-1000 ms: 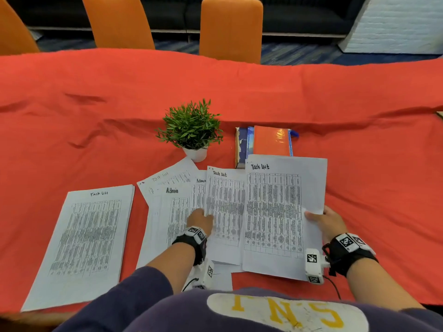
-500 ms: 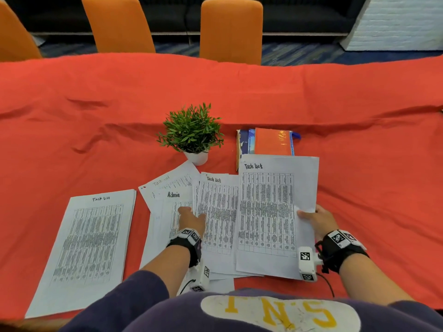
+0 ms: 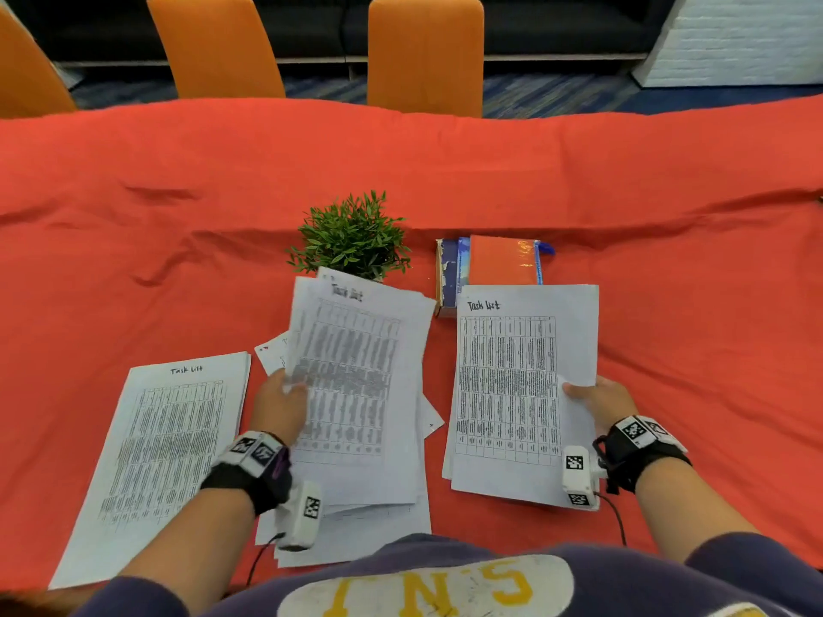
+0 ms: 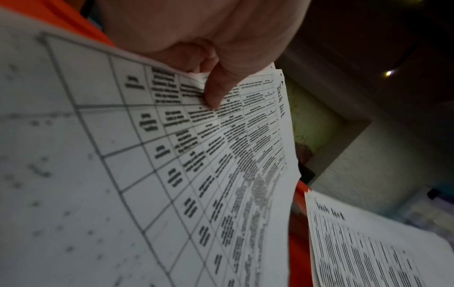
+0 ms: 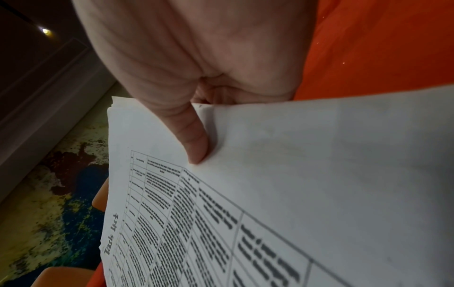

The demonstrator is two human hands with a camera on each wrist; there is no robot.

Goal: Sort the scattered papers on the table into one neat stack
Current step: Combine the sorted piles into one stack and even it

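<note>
Printed "Task List" sheets lie on the red tablecloth (image 3: 445, 171). My left hand (image 3: 280, 400) pinches the left edge of a lifted bundle of sheets (image 3: 356, 385), thumb on top, as the left wrist view shows (image 4: 213, 93). Under that bundle a few loose sheets (image 3: 356, 541) stay on the cloth. My right hand (image 3: 596, 398) grips the right edge of another bundle (image 3: 512, 385), thumb (image 5: 194, 143) pressed on its top page (image 5: 294, 174). A third pile (image 3: 165, 456) lies flat at the left, untouched.
A small potted plant (image 3: 352, 236) stands just behind the left bundle. A stack of books with an orange cover (image 3: 494, 264) lies behind the right bundle. Orange chairs (image 3: 425, 51) stand beyond the table's far edge.
My left hand has picked up the middle sheets and lifted them toward the plant. The right bundle has moved apart from them to the right, leaving a red gap between.
</note>
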